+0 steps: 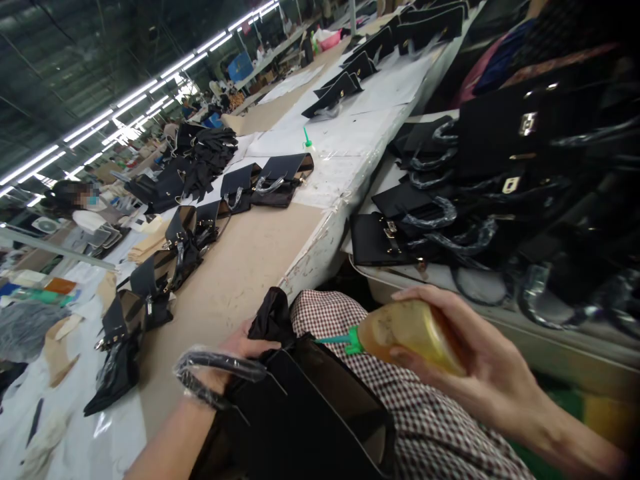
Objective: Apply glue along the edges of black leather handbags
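Note:
My right hand (pixel 480 360) is wrapped round a squeeze bottle (pixel 407 333) of yellowish liquid, tipped on its side. Its green nozzle points left and its tip meets the edge of a black handbag (pixel 300 420) on my lap. With my left hand (pixel 245 343) I grip the bag near its top edge, beside a bunched piece of black lining (pixel 274 317). A plastic-wrapped handle (pixel 220 370) loops over my left wrist. Part of the bag lies beyond the bottom of the view. Below the bottle shows checked cloth (pixel 400 393) over my lap.
Several unfinished black bags (pixel 150 287) line the long paper-covered table (pixel 240 260) on the left. A second green-tipped bottle (pixel 307 140) stands farther along. On the right, a low surface (pixel 373 273) carries piled black bags (pixel 525 153). A masked person (pixel 93 207) is across the table.

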A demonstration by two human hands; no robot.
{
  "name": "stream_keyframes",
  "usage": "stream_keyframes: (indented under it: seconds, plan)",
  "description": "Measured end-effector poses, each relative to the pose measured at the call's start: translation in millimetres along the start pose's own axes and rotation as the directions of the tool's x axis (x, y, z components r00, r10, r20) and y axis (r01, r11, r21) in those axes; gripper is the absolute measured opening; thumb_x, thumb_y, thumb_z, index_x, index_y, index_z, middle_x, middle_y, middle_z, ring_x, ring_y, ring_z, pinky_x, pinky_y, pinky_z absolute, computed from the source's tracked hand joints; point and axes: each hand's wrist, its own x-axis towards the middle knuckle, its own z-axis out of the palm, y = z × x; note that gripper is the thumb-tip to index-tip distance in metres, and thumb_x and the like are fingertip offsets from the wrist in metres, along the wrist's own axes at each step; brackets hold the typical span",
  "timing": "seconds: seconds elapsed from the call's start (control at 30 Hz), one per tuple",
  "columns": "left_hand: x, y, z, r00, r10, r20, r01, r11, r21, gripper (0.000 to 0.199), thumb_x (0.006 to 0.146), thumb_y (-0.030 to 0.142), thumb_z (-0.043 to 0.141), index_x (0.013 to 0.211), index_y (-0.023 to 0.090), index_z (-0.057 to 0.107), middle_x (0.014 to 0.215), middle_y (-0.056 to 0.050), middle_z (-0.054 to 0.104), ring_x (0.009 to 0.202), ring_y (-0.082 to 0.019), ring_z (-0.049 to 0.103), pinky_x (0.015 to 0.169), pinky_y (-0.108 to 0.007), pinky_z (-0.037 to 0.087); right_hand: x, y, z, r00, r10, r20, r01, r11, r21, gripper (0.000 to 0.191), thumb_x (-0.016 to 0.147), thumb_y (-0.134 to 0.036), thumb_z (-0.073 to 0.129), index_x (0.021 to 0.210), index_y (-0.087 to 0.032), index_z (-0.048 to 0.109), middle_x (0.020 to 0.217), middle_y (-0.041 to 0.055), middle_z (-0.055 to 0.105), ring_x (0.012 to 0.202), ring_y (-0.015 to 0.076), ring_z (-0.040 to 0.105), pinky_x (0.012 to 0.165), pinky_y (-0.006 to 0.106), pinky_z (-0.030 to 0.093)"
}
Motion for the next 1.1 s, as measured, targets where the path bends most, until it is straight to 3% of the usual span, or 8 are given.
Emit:
stream_keyframes:
  seconds: [0.13,0.23,0.4,0.7,0.97,1.1]
  plan:
    - [20,-12,9.9,0.978,0.028,0.206,-0.05,0.993,0.104,0.038,0.066,0.02,0.078,0.102,0.009,0.076,0.096,-0.002,0.078,0.101,-0.024,0.071,0.095,-0.029,0.049,0,15,-10,0.972,0.231,0.044,-0.233,0.972,0.035,0.045,0.082,-0.046,0.074,0.121,-0.032,0.056,0.116,0.0047,0.064,0.098,0.0289,0.063,0.083,0.036,0.056]
    - [41,-32,17.4,0.956,0.005,0.292,-0.037,0.994,0.103,0.047,0.065,0.025,0.083,0.109,0.013,0.074,0.102,-0.005,0.078,0.099,-0.026,0.072,0.096,-0.035,0.053,0,31,-12,0.957,0.273,0.095,-0.274,0.962,-0.012,0.044,0.084,-0.048,0.072,0.121,-0.03,0.055,0.113,0.0049,0.064,0.096,0.0284,0.064,0.081,0.038,0.056]
    - [63,-54,21.7,0.937,0.048,0.345,-0.062,0.998,0.032,0.053,0.069,0.028,0.082,0.119,0.015,0.069,0.115,-0.007,0.075,0.113,-0.033,0.066,0.106,-0.045,0.048,6,48,-5,0.972,0.169,0.165,-0.148,0.98,-0.13,0.047,0.086,-0.048,0.072,0.125,-0.03,0.052,0.117,0.0048,0.063,0.098,0.0265,0.064,0.086,0.039,0.054]
    - [63,-54,20.8,0.934,0.017,0.356,-0.052,0.995,0.09,0.044,0.072,0.029,0.08,0.112,0.015,0.07,0.114,-0.006,0.075,0.111,-0.03,0.066,0.105,-0.044,0.049,23,58,19,0.978,-0.045,0.206,0.088,0.975,-0.204,0.05,0.085,-0.043,0.075,0.125,-0.025,0.05,0.118,0.0079,0.063,0.105,0.0266,0.063,0.091,0.039,0.051]
    - [68,-62,20.1,0.934,0.033,0.356,-0.067,0.994,0.085,0.045,0.072,0.032,0.083,0.113,0.02,0.07,0.117,-0.008,0.075,0.11,-0.03,0.067,0.109,-0.05,0.045,23,57,15,0.963,-0.027,0.267,0.094,0.965,-0.243,0.047,0.087,-0.043,0.073,0.123,-0.026,0.048,0.114,0.0061,0.064,0.1,0.0253,0.064,0.087,0.038,0.052]
    - [66,-59,23.2,0.924,0.073,0.376,-0.109,0.991,0.073,0.05,0.073,0.031,0.082,0.12,0.018,0.069,0.121,-0.007,0.073,0.116,-0.032,0.065,0.111,-0.048,0.043,19,56,11,0.956,-0.013,0.293,0.093,0.961,-0.259,0.047,0.087,-0.044,0.072,0.123,-0.026,0.048,0.114,0.0061,0.064,0.1,0.0254,0.064,0.085,0.038,0.053]
